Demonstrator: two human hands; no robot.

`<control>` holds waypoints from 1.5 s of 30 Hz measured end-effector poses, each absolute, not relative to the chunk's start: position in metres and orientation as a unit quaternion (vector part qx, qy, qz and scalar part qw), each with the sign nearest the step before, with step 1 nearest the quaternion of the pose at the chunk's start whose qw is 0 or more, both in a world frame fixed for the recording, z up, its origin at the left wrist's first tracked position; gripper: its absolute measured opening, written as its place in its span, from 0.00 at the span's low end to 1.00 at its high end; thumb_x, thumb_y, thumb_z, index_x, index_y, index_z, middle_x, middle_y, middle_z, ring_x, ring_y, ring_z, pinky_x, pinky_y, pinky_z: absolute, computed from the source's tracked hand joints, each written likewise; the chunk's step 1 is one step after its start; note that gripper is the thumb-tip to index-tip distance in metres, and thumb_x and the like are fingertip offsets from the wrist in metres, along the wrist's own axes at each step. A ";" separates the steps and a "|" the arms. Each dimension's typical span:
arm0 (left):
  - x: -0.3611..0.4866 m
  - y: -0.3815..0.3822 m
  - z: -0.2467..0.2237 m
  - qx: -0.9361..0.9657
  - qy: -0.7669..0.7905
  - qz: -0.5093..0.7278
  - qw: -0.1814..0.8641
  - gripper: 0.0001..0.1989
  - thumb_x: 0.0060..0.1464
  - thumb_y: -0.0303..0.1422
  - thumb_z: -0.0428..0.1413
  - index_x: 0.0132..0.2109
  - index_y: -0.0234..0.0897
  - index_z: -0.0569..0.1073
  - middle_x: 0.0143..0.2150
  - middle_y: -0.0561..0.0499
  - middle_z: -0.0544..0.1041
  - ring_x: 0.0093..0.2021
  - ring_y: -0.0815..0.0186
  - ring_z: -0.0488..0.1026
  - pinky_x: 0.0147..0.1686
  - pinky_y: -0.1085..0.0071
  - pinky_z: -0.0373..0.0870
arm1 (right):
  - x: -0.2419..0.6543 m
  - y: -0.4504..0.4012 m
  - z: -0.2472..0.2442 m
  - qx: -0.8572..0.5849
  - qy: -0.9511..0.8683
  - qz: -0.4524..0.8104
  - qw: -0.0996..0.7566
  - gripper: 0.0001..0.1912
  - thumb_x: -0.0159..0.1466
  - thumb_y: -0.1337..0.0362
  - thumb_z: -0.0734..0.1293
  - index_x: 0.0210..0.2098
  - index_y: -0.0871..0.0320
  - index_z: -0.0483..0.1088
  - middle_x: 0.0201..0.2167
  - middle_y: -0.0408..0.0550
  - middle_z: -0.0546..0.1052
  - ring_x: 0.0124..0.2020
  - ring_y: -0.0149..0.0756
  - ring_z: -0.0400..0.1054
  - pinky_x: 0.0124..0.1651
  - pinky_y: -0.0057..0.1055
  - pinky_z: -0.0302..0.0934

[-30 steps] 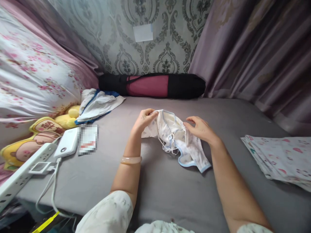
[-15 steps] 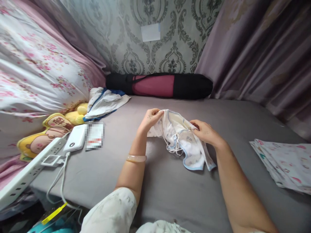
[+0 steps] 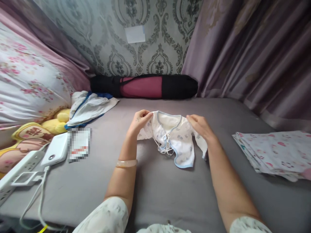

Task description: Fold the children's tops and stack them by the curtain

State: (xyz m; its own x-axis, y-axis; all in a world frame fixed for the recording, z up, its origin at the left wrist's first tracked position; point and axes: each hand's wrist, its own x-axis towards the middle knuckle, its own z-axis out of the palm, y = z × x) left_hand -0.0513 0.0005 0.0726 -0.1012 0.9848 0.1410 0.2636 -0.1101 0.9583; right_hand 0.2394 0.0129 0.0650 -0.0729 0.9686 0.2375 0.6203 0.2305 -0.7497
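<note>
A small white baby shirt [image 3: 181,132] with blue trim and a faint print is stretched between my hands, over the grey bed sheet [image 3: 155,194]. My left hand [image 3: 141,121] pinches the shirt at its left shoulder. At the opposite shoulder, my right hand [image 3: 200,125] has its fingers closed on the fabric. The neckline opens toward me between the two hands. White tie strings [image 3: 165,147] hang in a tangle at the front. One lower flap curves down to the right of them, and the right sleeve droops beside my right wrist.
Folded printed cloths [image 3: 277,153] lie at the right. At the left are a white power bank [image 3: 55,150], a power strip [image 3: 19,173] with cables, a blurred packet [image 3: 79,144], a yellow plush toy [image 3: 54,124] and a crumpled white-and-blue garment [image 3: 93,108]. A long black-and-red bag [image 3: 143,86] lies against the wall.
My hands have moved apart and pulled the shirt wide, so its neckline and front now show. The whole view has shifted to the right.
</note>
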 end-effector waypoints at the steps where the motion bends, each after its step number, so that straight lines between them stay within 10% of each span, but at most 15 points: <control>1: -0.052 0.000 0.072 0.561 0.555 0.491 0.369 0.17 0.48 0.46 0.60 0.31 0.34 0.74 0.25 0.54 0.69 0.25 0.72 0.62 0.23 0.76 0.56 | 0.239 0.012 0.065 -0.565 -0.703 0.232 0.365 0.17 0.60 0.54 0.63 0.38 0.57 0.78 0.35 0.48 0.81 0.39 0.41 0.72 0.43 0.33 0.64; 20: -0.054 -0.016 0.107 0.582 0.528 0.488 0.380 0.18 0.45 0.47 0.62 0.33 0.34 0.77 0.24 0.53 0.72 0.23 0.72 0.63 0.22 0.75 0.55 | 0.247 0.008 0.078 -0.514 -0.717 0.219 0.417 0.19 0.59 0.49 0.66 0.35 0.57 0.78 0.35 0.49 0.79 0.38 0.39 0.72 0.44 0.34 0.65; 34: -0.069 -0.041 0.213 0.678 0.447 0.555 0.183 0.12 0.44 0.38 0.65 0.32 0.34 0.78 0.24 0.52 0.71 0.28 0.70 0.67 0.25 0.75 0.61 | 0.259 -0.026 0.193 -0.456 -0.720 0.223 0.474 0.21 0.56 0.43 0.70 0.35 0.53 0.78 0.35 0.47 0.80 0.38 0.41 0.73 0.39 0.34 0.67; 45: -0.082 -0.021 0.207 0.658 0.468 0.498 0.316 0.14 0.39 0.40 0.68 0.30 0.34 0.79 0.26 0.49 0.76 0.28 0.67 0.72 0.28 0.71 0.68 | 0.255 -0.013 0.211 -0.412 -0.776 0.196 0.436 0.16 0.56 0.47 0.72 0.30 0.52 0.80 0.44 0.47 0.78 0.48 0.43 0.71 0.52 0.38 0.65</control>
